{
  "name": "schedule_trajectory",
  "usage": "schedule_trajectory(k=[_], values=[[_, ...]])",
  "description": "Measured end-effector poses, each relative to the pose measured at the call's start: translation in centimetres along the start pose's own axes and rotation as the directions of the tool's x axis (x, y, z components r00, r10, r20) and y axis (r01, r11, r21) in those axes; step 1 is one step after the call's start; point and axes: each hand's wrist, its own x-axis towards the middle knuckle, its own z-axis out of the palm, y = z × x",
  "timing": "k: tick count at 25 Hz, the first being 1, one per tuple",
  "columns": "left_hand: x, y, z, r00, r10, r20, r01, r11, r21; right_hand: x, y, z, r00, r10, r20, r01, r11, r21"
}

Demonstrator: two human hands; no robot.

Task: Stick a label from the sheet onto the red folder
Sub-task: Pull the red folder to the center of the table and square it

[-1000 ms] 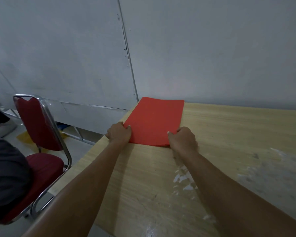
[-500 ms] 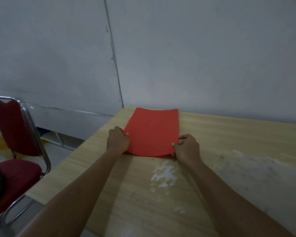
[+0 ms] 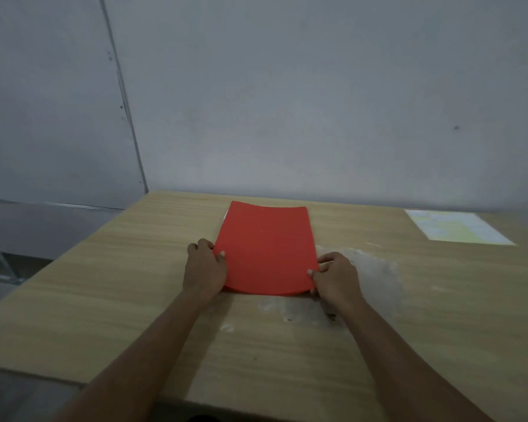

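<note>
The red folder (image 3: 267, 248) lies flat on the wooden table (image 3: 110, 275), its long side running away from me. My left hand (image 3: 205, 269) grips its near left edge, thumb on top. At the near right corner my right hand (image 3: 336, 277) pinches the folder, thumb on top. A pale label sheet (image 3: 456, 227) lies flat at the far right of the table, apart from both hands. A sliver of white paper shows at the folder's far left edge.
A grey wall (image 3: 317, 102) rises right behind the table's far edge. White scuffed patches (image 3: 372, 266) mark the tabletop to the right of the folder and just before it. The table's left edge drops off to the floor.
The view has swung to the right: the red chair has left the frame and the label sheet has come into sight. The folder, held by both hands, has slid rightward and toward me along the table.
</note>
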Motion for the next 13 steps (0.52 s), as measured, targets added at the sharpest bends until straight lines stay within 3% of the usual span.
schedule_trajectory(k=[13], values=[[-7.2, 5.9, 4.0, 0.991, 0.108, 0.083, -0.110, 0.994, 0.020, -4.3, 4.8, -8.9, 0.992, 0.049, -0.119, -0.060, 0.994, -0.091]])
